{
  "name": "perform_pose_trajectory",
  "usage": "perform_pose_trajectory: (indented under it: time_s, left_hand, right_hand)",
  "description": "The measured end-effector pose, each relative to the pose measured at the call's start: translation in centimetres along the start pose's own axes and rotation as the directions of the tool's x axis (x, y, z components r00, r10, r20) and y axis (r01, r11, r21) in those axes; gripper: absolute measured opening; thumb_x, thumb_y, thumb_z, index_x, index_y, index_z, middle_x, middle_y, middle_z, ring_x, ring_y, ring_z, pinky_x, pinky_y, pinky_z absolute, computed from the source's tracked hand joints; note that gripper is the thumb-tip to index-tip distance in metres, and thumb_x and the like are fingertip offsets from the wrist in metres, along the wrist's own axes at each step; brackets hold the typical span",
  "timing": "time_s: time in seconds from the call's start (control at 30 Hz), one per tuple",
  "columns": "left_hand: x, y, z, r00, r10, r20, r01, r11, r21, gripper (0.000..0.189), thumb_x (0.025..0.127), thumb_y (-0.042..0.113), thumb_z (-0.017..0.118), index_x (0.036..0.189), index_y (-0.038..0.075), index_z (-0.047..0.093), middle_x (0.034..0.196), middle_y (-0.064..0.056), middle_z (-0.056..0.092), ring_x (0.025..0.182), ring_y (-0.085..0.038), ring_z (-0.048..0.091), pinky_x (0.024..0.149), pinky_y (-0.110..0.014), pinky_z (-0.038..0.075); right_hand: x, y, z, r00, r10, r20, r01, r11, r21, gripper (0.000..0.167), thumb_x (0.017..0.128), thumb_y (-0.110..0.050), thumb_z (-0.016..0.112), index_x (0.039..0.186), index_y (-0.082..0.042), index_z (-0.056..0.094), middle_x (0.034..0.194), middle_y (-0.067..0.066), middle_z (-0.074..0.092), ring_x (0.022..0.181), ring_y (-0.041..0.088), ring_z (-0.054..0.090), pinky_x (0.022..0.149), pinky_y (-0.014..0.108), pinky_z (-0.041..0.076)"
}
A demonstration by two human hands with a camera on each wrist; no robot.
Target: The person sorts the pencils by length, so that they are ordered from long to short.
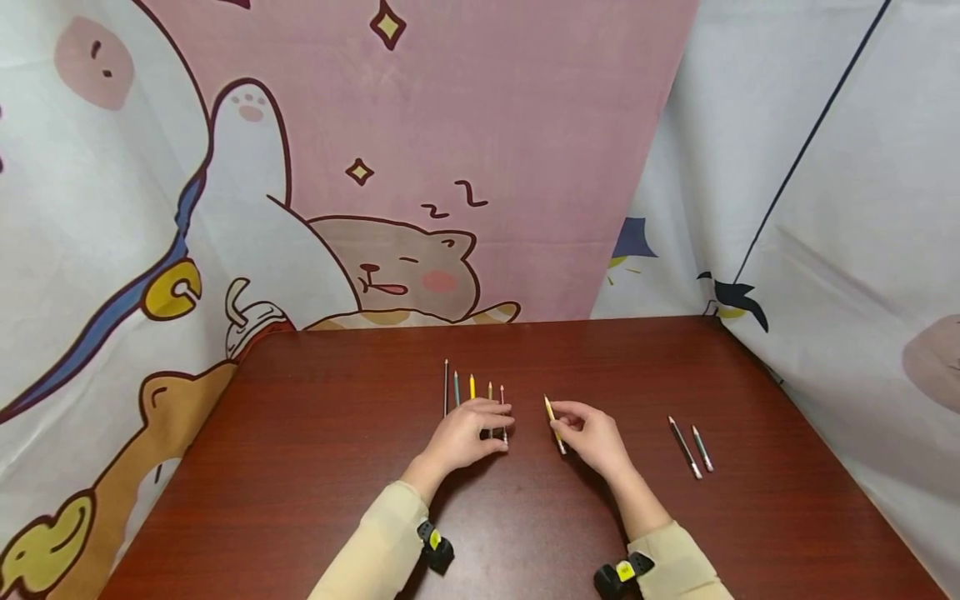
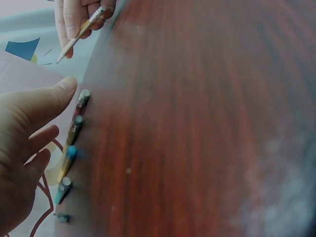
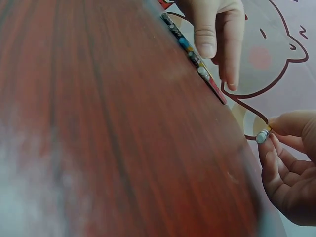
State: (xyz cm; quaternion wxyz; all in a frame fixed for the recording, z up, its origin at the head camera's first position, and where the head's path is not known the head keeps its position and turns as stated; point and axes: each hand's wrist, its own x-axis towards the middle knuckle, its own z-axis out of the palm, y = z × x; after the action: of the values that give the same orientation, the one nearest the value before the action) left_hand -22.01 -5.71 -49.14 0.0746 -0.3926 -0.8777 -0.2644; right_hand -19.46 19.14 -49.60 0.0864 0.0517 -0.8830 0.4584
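Observation:
My right hand point(image 1: 592, 437) pinches a yellow pencil point(image 1: 550, 408) between thumb and fingers, its tip pointing away from me and its white eraser end point(image 3: 262, 137) toward me. To its left, my left hand point(image 1: 467, 435) hovers over a row of several pencils, thumb and fingers apart with nothing between them. From left to right the row has a black pencil point(image 1: 446, 387), a teal one point(image 1: 456, 389), a yellow one point(image 1: 472, 387), a gold-brown one point(image 1: 491, 389) and a red one point(image 1: 502, 395). The left hand hides their middles in the head view; its thumb is near the red pencil's end.
Farther right on the brown table point(image 1: 540, 533) lie a black pencil point(image 1: 684, 447) and a green pencil point(image 1: 702, 448), side by side. A cartoon-printed cloth point(image 1: 525, 167) hangs behind the table's far edge and along its sides.

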Motion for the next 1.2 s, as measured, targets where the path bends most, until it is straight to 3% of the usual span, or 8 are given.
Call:
perform_pose_trajectory:
  time_s: [0.4,0.77,1.07,1.2]
  left_hand:
    - [-0.8,-0.5,-1.5,0.991,-0.036,-0.126,0.029,0.998,-0.057,0.043,0.080,0.016,0.083,0.119,0.004,0.072,0.129,-0.010,0.065,0.122,-0.032,0.056,0.102,-0.045,0.043]
    - [-1.9,-1.4,-2.8,0.983,-0.112,-0.143,0.100,0.991,-0.088,0.044,0.082,0.016,0.082,0.123,0.004,0.070,0.131,-0.008,0.064,0.124,-0.029,0.055,0.102,-0.045,0.043]
    - [-3.0,-2.6,-3.1,0.968,-0.137,-0.210,0.110,0.985,-0.134,0.048,0.080,0.010,0.083,0.124,0.001,0.068,0.127,-0.009,0.066,0.122,-0.030,0.056,0.102,-0.045,0.043]
    - [-3.3,-2.8,-3.2,0.958,-0.160,-0.237,0.126,0.980,-0.153,0.048,0.080,0.009,0.083,0.125,0.003,0.068,0.125,-0.007,0.067,0.120,-0.028,0.057,0.101,-0.045,0.044]
  right_hand:
    - [0.6,-0.8,1.2,1.000,-0.011,0.001,0.011,0.999,-0.047,0.026,0.083,-0.006,0.076,0.109,-0.004,0.074,0.078,-0.001,0.069,0.071,0.014,0.066,0.067,0.030,0.052]
    - [1.1,-1.4,2.1,1.000,0.000,-0.013,-0.001,0.996,-0.092,0.026,0.083,-0.009,0.076,0.108,-0.004,0.074,0.073,-0.003,0.068,0.067,0.013,0.062,0.065,0.033,0.049]
    - [1.6,-1.8,2.8,1.000,0.026,-0.001,-0.026,0.996,-0.079,0.027,0.083,-0.009,0.076,0.110,-0.003,0.073,0.072,-0.002,0.068,0.057,0.010,0.059,0.064,0.034,0.050]
    - [1.7,-1.8,3.0,1.000,0.022,-0.005,-0.022,0.995,-0.093,0.027,0.083,-0.009,0.076,0.109,-0.003,0.074,0.073,-0.002,0.070,0.062,0.011,0.062,0.064,0.034,0.051]
